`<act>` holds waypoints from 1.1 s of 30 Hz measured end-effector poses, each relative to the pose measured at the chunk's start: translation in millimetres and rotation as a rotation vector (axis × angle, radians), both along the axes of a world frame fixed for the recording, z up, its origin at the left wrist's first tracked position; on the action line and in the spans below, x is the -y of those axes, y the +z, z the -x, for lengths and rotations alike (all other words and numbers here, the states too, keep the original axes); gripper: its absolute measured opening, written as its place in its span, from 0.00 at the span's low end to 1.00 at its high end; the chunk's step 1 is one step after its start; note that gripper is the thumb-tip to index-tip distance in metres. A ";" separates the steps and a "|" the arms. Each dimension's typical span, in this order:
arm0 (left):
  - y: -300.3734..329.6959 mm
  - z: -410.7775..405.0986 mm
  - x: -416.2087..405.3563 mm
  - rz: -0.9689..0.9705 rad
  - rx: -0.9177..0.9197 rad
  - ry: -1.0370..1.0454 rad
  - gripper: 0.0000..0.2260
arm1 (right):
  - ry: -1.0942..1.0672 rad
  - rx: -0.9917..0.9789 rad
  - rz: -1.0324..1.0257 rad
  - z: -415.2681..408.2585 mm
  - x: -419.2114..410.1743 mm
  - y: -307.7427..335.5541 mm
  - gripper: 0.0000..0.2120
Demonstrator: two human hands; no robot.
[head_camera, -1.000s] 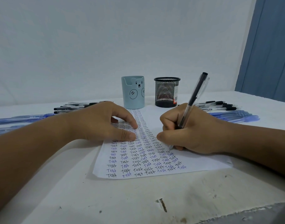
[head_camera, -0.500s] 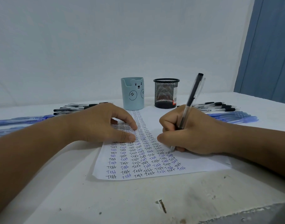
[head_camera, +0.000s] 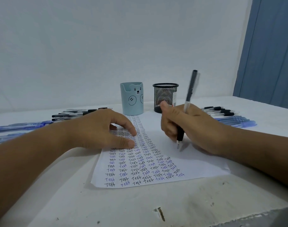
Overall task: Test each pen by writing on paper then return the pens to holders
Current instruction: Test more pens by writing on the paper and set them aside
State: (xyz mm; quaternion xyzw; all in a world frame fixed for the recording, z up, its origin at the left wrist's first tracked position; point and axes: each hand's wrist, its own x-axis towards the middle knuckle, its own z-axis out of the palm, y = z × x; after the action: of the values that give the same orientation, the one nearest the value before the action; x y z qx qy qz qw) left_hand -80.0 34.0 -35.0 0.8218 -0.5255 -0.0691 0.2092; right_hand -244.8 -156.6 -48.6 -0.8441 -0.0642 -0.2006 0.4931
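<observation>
A white sheet of paper [head_camera: 197, 163] covered with rows of the word "Test" in black and blue lies on the table. My left hand [head_camera: 105, 130] rests on its upper left part, fingertips pressing it flat. My right hand [head_camera: 190, 128] grips a clear pen with a black grip [head_camera: 187, 102], nearly upright, its tip just above the blank right part of the sheet. Behind the paper stand a light blue bear-face holder [head_camera: 131, 99] and a black mesh holder [head_camera: 165, 94]; neither shows a pen sticking out.
Black pens [head_camera: 71, 113] and blue pens [head_camera: 17, 126] lie in rows at the left. More black pens [head_camera: 220, 111] and blue pens [head_camera: 234, 121] lie at the right. A rusty nail [head_camera: 161, 213] sticks out near the table's chipped front edge. A blue curtain [head_camera: 267, 51] hangs at the right.
My right hand has lifted the pen tip off the written rows and swung the pen more upright, thumb now raised. My left hand stays on the paper.
</observation>
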 end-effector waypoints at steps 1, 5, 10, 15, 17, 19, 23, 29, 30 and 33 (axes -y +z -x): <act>-0.3 -0.7 -0.1 -0.002 0.001 -0.001 0.25 | 0.003 0.020 -0.003 -1.9 -0.1 1.4 0.27; -0.9 -1.4 -0.7 0.002 -0.005 -0.014 0.26 | -0.088 0.059 -0.099 -6.5 6.1 3.6 0.22; 0.0 0.8 -1.0 0.012 -0.020 -0.017 0.24 | -0.269 0.117 -0.004 -7.6 11.8 4.1 0.15; -1.3 -1.8 -1.4 0.008 -0.020 -0.019 0.25 | -0.266 0.101 -0.025 -7.2 14.0 4.6 0.15; -1.8 -2.1 -1.5 0.009 -0.018 -0.017 0.26 | -0.245 0.109 -0.047 -6.1 12.8 5.1 0.14; -1.9 -1.9 -1.5 0.015 -0.014 -0.024 0.25 | -0.229 0.144 -0.080 -5.4 11.9 5.5 0.14; -1.5 -1.7 -1.1 0.019 -0.015 -0.030 0.25 | -0.197 0.185 -0.094 -5.1 12.6 5.6 0.16; -1.7 -1.9 -1.4 0.024 -0.008 -0.031 0.25 | -0.174 0.219 -0.062 -8.3 15.4 2.7 0.16; -1.3 -1.1 -1.4 0.022 -0.010 -0.031 0.25 | -0.183 0.218 -0.063 -8.6 15.7 2.4 0.15; -0.4 0.7 -2.3 0.022 -0.017 -0.032 0.20 | -0.211 0.181 -0.053 -7.1 16.2 4.5 0.14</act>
State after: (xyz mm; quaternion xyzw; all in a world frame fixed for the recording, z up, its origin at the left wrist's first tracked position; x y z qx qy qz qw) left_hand -80.7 36.3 -35.5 0.8103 -0.5375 -0.0736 0.2217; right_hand -237.7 -172.8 -44.1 -0.8112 -0.0141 -0.3282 0.4837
